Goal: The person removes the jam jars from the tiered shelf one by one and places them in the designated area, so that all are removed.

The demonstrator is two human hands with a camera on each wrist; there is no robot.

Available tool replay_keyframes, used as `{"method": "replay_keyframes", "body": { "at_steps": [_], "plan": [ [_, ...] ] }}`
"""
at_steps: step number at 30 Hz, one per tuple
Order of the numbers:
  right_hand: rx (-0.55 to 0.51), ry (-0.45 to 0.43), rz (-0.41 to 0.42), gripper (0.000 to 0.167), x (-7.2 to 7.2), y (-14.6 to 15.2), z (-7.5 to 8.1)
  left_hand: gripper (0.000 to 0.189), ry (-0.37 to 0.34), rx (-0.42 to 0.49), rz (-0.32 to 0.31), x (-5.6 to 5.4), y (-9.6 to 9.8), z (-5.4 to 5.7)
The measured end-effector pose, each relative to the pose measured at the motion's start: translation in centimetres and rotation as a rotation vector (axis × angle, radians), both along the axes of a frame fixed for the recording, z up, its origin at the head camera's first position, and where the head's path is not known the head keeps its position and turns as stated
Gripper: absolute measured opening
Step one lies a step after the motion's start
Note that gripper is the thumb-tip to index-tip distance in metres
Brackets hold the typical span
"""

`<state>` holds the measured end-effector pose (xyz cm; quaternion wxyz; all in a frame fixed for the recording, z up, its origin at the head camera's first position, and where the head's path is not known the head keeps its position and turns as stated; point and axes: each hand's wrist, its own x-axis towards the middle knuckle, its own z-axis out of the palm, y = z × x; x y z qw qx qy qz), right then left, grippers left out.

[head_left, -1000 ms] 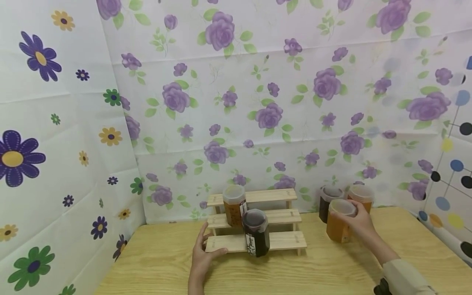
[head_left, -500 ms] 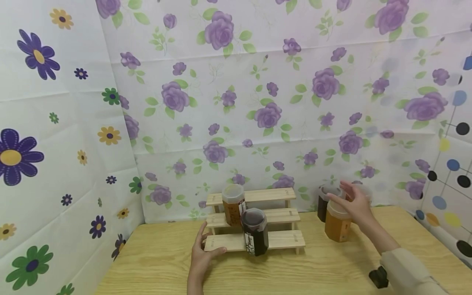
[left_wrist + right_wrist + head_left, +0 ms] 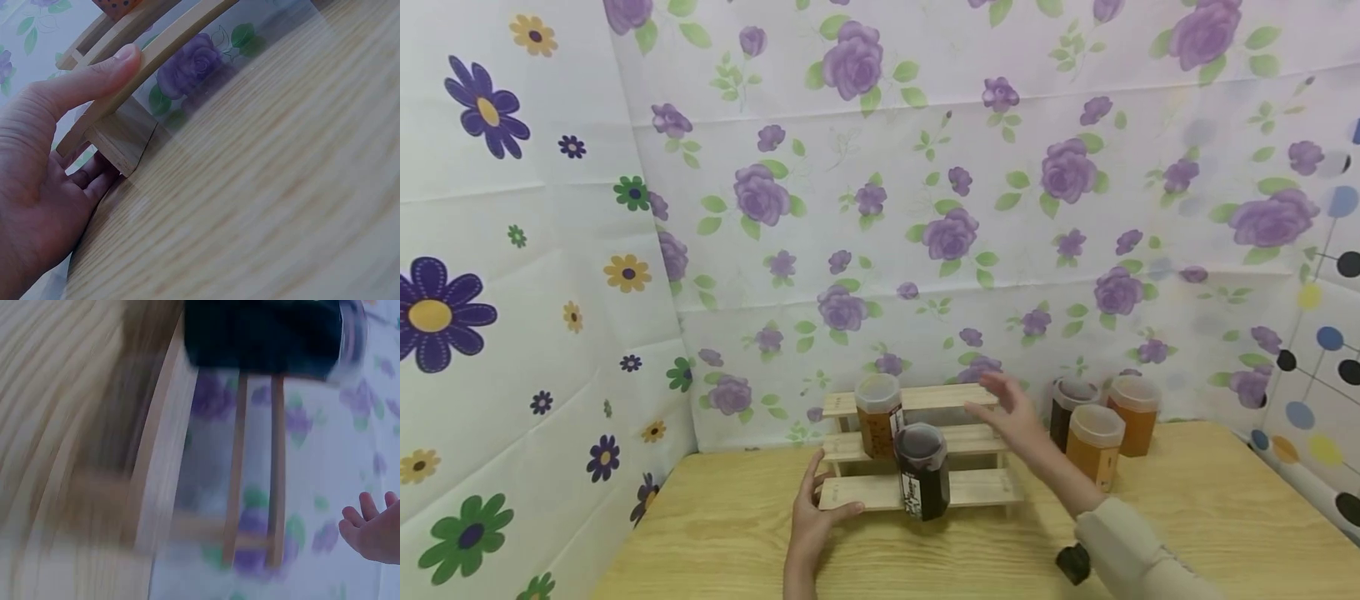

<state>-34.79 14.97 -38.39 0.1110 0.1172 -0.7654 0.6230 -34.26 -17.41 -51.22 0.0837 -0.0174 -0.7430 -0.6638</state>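
A three-step wooden rack (image 3: 981,485) stands on the table. My left hand (image 3: 808,525) grips its left end; in the left wrist view the thumb (image 3: 103,78) lies along the front board and the other fingers reach behind the support. On the rack, a lidded jar with amber contents (image 3: 876,429) stands on the middle step, and a dark-filled jar (image 3: 931,485) on the lowest one. My right hand (image 3: 1018,423) is near the rack's upper right end, fingers spread and holding nothing. The right wrist view is blurred, with the dark jar (image 3: 262,337) at its top.
Right of the rack, an amber jar (image 3: 1092,454) stands in front of another amber jar (image 3: 1135,423) and a dark jar (image 3: 1063,417). A small black object (image 3: 1073,563) shows by the right sleeve (image 3: 1123,533). Flowered cloth (image 3: 910,208) hangs behind the table.
My right hand has let go of the front amber jar beside the other jars and moved left to the rack. My left hand stays at the rack's left end.
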Motion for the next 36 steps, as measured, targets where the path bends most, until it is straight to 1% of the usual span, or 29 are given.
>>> {"method": "replay_keyframes", "body": {
  "at_steps": [3,7,10,13,18,20,25,30,33,36],
  "plan": [
    [-0.035,0.030,0.033,0.067,-0.2,-3.7,0.4,0.106,0.005,-0.005,-0.001,-0.1,0.0,-0.1],
    [-0.033,0.034,0.064,0.069,0.1,-7.7,1.0,0.107,0.004,-0.010,0.002,-0.1,-0.1,-0.2],
    [-0.044,0.048,0.069,0.069,0.2,-10.0,1.5,0.106,-0.002,-0.009,0.003,-0.1,-0.1,-0.2],
    [-0.054,0.070,0.054,0.069,-0.3,-11.5,1.7,0.106,0.001,-0.016,0.003,-0.2,-0.1,-0.1],
    [-0.038,0.075,-0.036,0.067,-1.7,-12.2,1.3,0.107,-0.001,-0.014,-0.007,-0.1,0.0,-0.1],
    [-0.034,0.058,-0.046,0.069,-2.2,-12.1,1.3,0.107,-0.007,-0.015,-0.007,0.0,-0.1,0.0],
    [-0.005,0.000,-0.008,0.080,-2.5,-11.9,1.5,0.108,-0.009,-0.020,-0.001,0.3,-0.1,0.2],
    [0.048,-0.044,-0.009,0.090,-2.5,-12.2,1.8,0.107,-0.002,-0.025,-0.007,0.1,0.0,0.3],
    [0.086,-0.071,-0.002,0.097,-2.7,-12.4,1.8,0.108,-0.006,-0.021,-0.011,0.1,0.0,0.3],
    [0.139,-0.080,0.014,0.101,-3.0,-12.6,1.6,0.108,-0.011,-0.017,-0.008,0.3,0.1,0.2]
  ]
}}
